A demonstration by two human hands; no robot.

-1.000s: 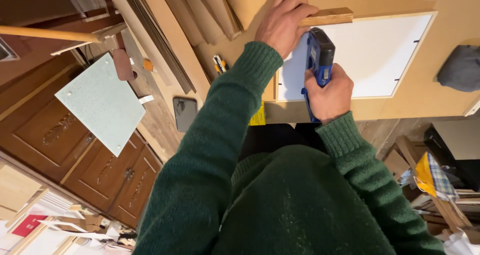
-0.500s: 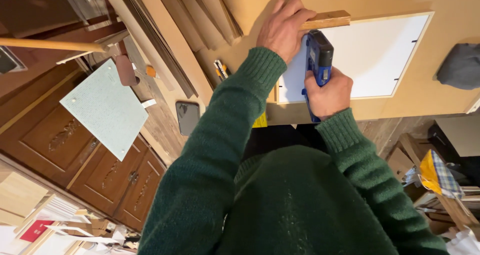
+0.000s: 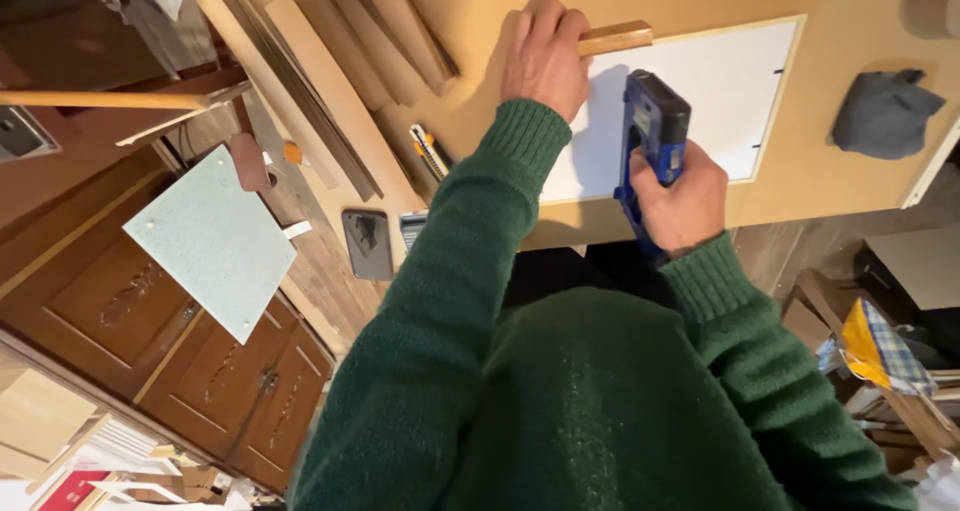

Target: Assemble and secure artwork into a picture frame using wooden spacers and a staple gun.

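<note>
Open white panel (image 3: 700, 101) right of the stapler (image 3: 652, 141); grey cloth (image 3: 882, 113) beyond, utility knife (image 3: 432, 153) left.

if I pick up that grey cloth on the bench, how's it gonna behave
The grey cloth lies crumpled in soft folds on the workbench, so it would probably hang floppy. It looks light, unlikely to roll or slip. Neither hand touches it.
</note>
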